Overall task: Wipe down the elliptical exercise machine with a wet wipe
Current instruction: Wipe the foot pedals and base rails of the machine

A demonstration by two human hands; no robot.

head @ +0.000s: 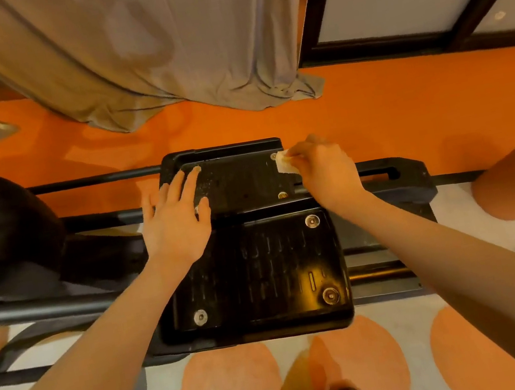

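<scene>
The right hand (pixel 322 167) pinches a small folded wet wipe (pixel 283 163) and presses it against the far right corner of the far pedal (pixel 240 180) of the elliptical, close by a metal bolt (pixel 273 156). The left hand (pixel 175 218) lies flat with fingers straight and spread on the left edge of that same pedal, its grip apart and holding nothing, seemingly steadying the plate. The near pedal (pixel 262 278) sits just in front, glossy in places (whether from wiping or only from the light I cannot tell). My reading is that the pedal-wiping step is in hand, with the far pedal's corner being worked. The next move likely calls for dragging the wipe across the speckled tread toward the left hand, pressing firmly into the recess and around the bolts, while the flat hand keeps the pedal from swinging on its rail (pixel 95 180)
</scene>
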